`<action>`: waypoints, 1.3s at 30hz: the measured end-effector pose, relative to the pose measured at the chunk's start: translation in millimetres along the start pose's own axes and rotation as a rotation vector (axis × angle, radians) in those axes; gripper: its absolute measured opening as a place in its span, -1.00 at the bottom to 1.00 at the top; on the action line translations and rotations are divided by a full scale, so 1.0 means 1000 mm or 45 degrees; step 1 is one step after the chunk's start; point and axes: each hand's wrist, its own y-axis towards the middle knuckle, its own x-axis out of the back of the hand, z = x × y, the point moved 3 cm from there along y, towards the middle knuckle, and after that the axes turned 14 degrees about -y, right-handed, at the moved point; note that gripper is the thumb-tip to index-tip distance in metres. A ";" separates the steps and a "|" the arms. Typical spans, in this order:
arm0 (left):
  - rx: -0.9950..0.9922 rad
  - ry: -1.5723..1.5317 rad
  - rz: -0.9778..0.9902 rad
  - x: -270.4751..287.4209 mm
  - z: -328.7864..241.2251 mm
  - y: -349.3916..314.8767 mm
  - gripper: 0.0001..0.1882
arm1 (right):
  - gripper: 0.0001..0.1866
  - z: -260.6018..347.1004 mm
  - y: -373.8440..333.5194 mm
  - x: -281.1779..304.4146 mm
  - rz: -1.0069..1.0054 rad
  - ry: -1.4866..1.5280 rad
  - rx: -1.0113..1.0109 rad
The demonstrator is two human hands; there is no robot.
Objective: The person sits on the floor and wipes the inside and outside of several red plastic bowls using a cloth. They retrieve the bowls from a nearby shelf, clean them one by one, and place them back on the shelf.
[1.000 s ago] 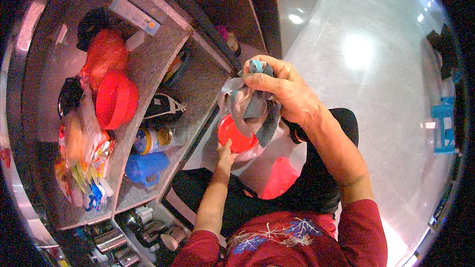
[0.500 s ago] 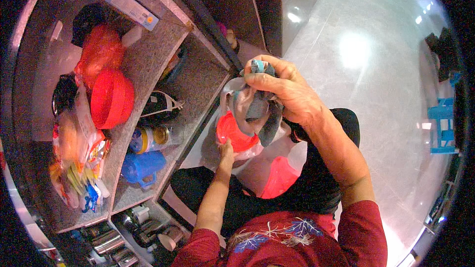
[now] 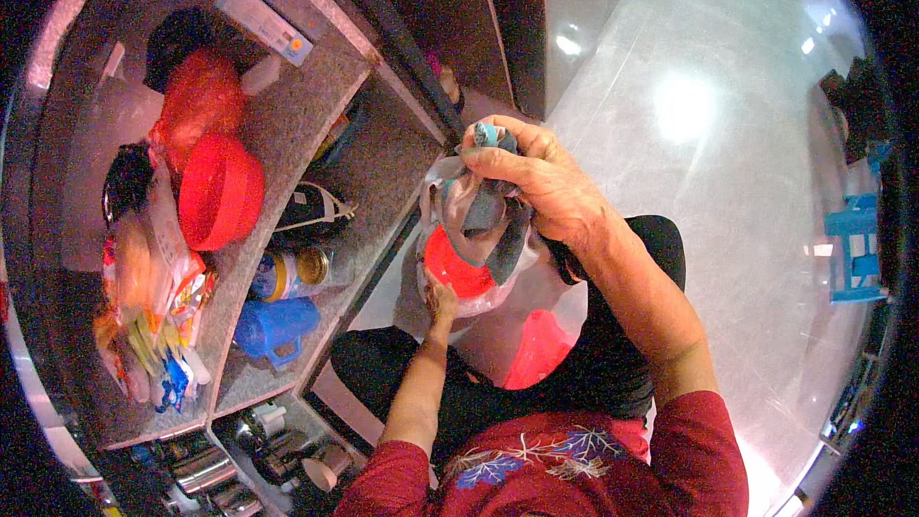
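Note:
My right hand pinches a grey, folded thing with a light-blue band near its top; its kind is not clear, and grey loops hang from it over the opening of a whitish translucent plastic bag. My left hand is closed on the bag's left side, beside a bright red round thing that shows in the opening. Lower down, another red patch lies against the bag near my lap.
Shelves at left hold a red round container, filled plastic packets, a blue jug, a jar with a golden lid and steel pots. A blue plastic stand is on the pale floor at far right.
My right hand has shifted slightly left with the grey thing. The left hand has moved a little lower along the bag, and the bag's opening has shifted with it.

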 end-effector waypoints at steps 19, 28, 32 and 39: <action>-0.897 0.897 -0.994 0.304 -0.352 0.067 -0.63 | -0.90 0.013 -0.001 -0.012 -0.053 0.131 0.006; -0.909 1.222 -0.480 0.332 -0.342 0.102 -0.83 | -0.90 0.010 -0.003 -0.007 -0.034 0.076 0.058; -0.943 1.196 -0.416 0.334 -0.349 0.102 -0.85 | -0.91 0.012 -0.003 -0.009 -0.017 0.086 0.052; -0.729 0.952 -0.450 0.333 -0.347 0.115 -0.83 | -0.93 0.014 -0.004 -0.011 0.005 0.119 0.039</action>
